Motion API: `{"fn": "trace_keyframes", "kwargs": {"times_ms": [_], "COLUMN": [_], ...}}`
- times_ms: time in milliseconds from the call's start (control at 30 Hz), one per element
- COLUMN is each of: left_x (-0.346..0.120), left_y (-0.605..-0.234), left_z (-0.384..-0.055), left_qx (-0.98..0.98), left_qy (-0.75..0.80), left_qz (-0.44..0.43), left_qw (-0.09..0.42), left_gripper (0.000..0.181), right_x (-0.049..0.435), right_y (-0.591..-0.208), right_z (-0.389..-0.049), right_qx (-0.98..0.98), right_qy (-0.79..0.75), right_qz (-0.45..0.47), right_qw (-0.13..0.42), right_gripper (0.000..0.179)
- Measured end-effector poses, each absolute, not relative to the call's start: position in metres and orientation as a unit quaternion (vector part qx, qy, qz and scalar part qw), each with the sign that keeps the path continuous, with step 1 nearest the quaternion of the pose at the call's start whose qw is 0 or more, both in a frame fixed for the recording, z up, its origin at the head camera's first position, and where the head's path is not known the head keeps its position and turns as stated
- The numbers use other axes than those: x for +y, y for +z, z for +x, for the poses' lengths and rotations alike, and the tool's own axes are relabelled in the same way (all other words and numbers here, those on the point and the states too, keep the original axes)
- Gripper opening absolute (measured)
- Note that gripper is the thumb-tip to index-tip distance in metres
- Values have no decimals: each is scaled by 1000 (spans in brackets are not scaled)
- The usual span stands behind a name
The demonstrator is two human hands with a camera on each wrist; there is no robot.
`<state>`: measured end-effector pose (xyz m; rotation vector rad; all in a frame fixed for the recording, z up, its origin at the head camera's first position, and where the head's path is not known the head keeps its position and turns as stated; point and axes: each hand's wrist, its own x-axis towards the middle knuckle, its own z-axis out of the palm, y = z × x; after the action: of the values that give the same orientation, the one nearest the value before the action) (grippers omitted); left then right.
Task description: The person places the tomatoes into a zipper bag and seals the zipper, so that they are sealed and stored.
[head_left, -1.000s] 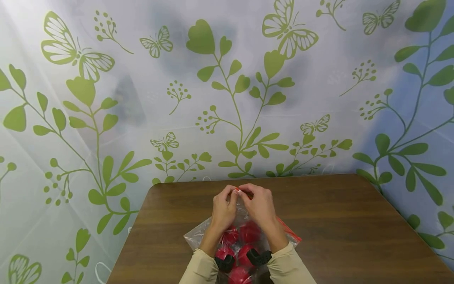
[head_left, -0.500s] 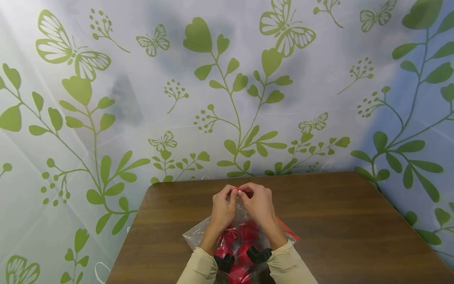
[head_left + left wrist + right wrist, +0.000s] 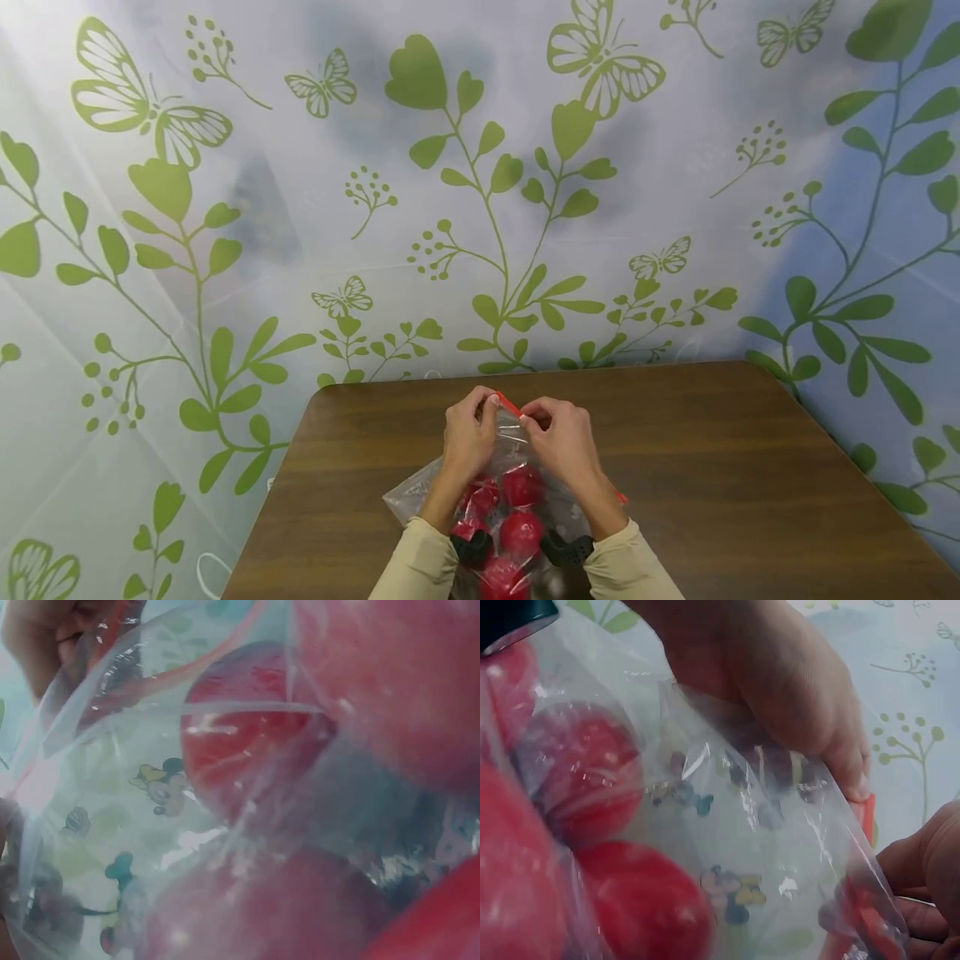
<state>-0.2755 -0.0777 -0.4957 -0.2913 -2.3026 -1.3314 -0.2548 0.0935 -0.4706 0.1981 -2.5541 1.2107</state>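
Observation:
A clear plastic zip bag (image 3: 512, 446) with a red zip strip (image 3: 509, 405) stands upright on the table between my arms. Several shiny red balls (image 3: 522, 487) show through its film. My left hand (image 3: 469, 432) pinches one end of the strip at the bag's top between thumb and fingers. Just to the right, my right hand (image 3: 561, 433) pinches the strip between thumb and forefinger, a short red length showing between the hands. In the right wrist view, cartoon figures (image 3: 731, 892) are printed on the bag, and the left hand (image 3: 780, 682) reaches over the film.
The brown wooden table (image 3: 720, 483) extends left and right of the bag. Behind it hangs a pale curtain (image 3: 450, 317) with green leaves and butterflies. A black wrist camera (image 3: 567, 548) sits on the right wrist, close against the bag.
My right hand has slid right and slightly nearer along the strip, away from the left hand. More red strip shows between them. The left hand stays nearly in place.

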Motion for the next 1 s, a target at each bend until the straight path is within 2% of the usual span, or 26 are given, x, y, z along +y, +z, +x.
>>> {"fn": "trace_keyframes", "kwargs": {"times_ms": [233, 433, 567, 1000], "left_x": [-75, -69, -67, -65], "left_y": [-488, -483, -480, -478], "left_z": [-276, -274, -273, -275], "left_qx": [-844, -845, -851, -854], "left_qy": [-480, -468, -460, -460], "left_qz": [-82, -41, -9, -13], "left_qw": [223, 256, 253, 242], "left_gripper": [15, 13, 12, 12], "right_x": [110, 134, 154, 204], "right_y": [-469, -473, -477, -487], "right_z": [-242, -226, -214, -179], "right_qx": [-899, -910, -920, -937], "right_qy": [411, 395, 380, 347], "right_qz": [66, 56, 40, 17], "right_qw": [138, 113, 84, 42], "right_gripper": [4, 4, 3, 4]}}
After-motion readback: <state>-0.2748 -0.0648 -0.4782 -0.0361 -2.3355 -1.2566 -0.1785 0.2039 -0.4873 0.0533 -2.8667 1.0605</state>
